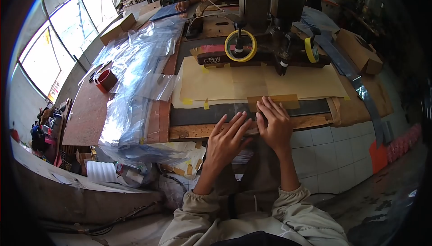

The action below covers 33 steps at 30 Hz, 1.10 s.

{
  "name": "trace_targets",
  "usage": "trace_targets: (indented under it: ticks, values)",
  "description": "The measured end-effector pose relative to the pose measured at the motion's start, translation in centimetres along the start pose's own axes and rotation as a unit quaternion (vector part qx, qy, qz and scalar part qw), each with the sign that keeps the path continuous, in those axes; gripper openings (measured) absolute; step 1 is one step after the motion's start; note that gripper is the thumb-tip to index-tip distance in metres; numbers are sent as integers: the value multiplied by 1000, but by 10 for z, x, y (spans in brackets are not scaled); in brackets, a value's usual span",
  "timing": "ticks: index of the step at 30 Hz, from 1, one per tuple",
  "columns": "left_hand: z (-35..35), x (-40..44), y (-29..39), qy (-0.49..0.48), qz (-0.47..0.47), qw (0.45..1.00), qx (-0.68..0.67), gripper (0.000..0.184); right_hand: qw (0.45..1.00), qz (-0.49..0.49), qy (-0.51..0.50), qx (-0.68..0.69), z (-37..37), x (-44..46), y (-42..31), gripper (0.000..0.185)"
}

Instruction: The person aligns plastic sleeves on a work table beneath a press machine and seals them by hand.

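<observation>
Both of my hands are at the front edge of a machine bed. My left hand (226, 142) lies over the wooden edge strip (193, 131), fingers spread, with nothing held. My right hand (275, 126) rests with fingers extended on the near edge of a brown translucent strip (288, 101). Under that strip is a wide tan sheet (207, 82) with small yellow tape pieces, lying on a dark pad (189, 116). Clear film seems to cross the sheet's middle. The machine head (274, 12) stands above a dark bar (274, 59) at the sheet's far side.
Clear plastic sheets (135, 66) cover the left table, beside a red-brown tape roll (105, 81). Yellow tape rolls (240, 46) hang at the machine. A cardboard box (357, 50) is at right. Across the table, another person's hand (182, 6) rests near blue material (166, 12).
</observation>
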<state>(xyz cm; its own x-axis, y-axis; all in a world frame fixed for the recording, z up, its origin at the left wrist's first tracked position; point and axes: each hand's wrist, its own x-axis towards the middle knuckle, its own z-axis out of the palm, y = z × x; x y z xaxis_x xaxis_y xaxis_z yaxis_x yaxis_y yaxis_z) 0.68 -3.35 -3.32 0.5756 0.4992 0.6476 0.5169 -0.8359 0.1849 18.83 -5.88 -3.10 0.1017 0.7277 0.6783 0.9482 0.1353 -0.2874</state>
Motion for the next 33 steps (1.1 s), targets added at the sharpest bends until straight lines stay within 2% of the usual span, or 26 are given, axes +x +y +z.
trace_targets:
  ticks: [5,8,13,18,21,27,30,33]
  values:
    - [1,2,-1,4,-11,999,-42,46,1000,0,-8,11,-4,0,-1,32]
    - [3,-1,-4,-13,-5,999,-45,49,1000,6,-5,30,-5,-1,0,32]
    - [-7,8,3,-16,-68,992,-102,36,997,4,-14,74,-10,-1,2,48]
    - [-13,22,3,-19,-133,975,-177,28,988,2,36,153,-14,2,0,59]
    - [-12,26,2,21,-119,970,-210,29,986,-13,40,163,-17,3,0,60]
    - [-8,34,1,79,-52,971,-218,28,976,-55,54,204,-23,5,4,41]
    - [-8,40,-2,96,-15,971,-217,28,968,-19,51,244,-30,7,-4,24]
    - [-6,44,-2,113,7,970,-215,29,966,-23,81,244,-32,10,-8,15]
